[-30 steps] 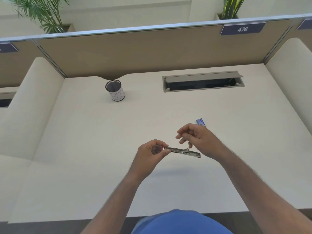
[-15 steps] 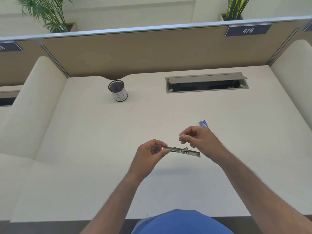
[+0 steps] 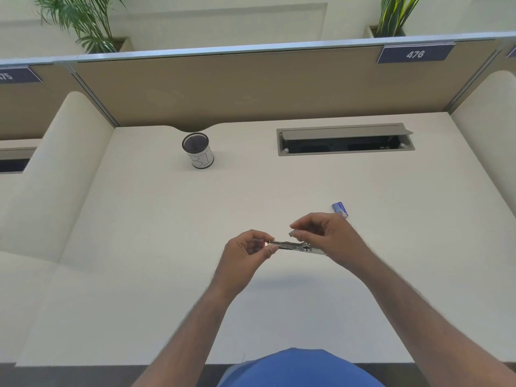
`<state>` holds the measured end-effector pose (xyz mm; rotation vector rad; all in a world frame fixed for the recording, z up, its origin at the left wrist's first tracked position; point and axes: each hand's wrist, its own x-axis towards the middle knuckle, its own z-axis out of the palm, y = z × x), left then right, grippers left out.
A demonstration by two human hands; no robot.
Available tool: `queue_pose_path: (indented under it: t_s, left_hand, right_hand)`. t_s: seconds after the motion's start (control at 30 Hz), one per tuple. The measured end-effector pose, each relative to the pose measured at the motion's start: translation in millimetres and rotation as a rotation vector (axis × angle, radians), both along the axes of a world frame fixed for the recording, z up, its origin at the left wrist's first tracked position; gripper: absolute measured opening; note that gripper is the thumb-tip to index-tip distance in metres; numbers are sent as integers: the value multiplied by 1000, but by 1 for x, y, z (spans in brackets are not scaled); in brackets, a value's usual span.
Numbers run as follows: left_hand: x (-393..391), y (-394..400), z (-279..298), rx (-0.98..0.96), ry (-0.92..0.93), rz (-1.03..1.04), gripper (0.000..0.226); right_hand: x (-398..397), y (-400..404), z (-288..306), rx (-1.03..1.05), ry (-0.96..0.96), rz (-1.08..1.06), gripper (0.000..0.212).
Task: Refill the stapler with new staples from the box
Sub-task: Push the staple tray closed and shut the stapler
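A slim metal stapler [image 3: 290,245] is held level above the desk, its red-tipped left end pinched by my left hand [image 3: 247,251]. My right hand [image 3: 328,237] is over the stapler's right end, its thumb and forefinger pinching a small grey strip of staples [image 3: 293,234] just above the stapler's open channel. The small blue staple box [image 3: 340,209] lies on the desk just beyond my right hand, partly hidden by the knuckles.
A black mesh pen cup [image 3: 197,150] with a white label stands at the back left of the desk [image 3: 139,247]. A cable tray [image 3: 344,140] with its lid up is set into the desk at the back right. Padded dividers rise on both sides.
My right hand has shifted slightly left and down, bringing the staple strip closer to the stapler. My left hand and the stapler have stayed in place.
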<state>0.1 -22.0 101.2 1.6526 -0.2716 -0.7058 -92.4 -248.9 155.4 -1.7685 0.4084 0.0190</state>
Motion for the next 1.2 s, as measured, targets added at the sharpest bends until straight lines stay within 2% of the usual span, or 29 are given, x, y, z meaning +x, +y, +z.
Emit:
queue_pose_path:
  t_s: [0.13, 0.43, 0.57, 1.13, 1.2]
  left_hand:
    - [0, 1, 2, -25, 7, 20, 25]
    - [1, 1, 4, -72, -3, 47, 21]
    - [2, 1, 6, -95, -13, 52, 15]
    - [0, 0, 11, -128, 40, 75, 17]
    - [0, 1, 12, -138, 56, 81, 19]
  right_hand:
    - [0, 1, -3, -40, 26, 26, 14]
    - [2, 5, -4, -359, -75, 141, 8]
    - [2, 6, -7, -376, -98, 166, 8]
    - [4, 9, -6, -458, -80, 186, 9]
    - [4, 10, -5, -460, -75, 192, 14]
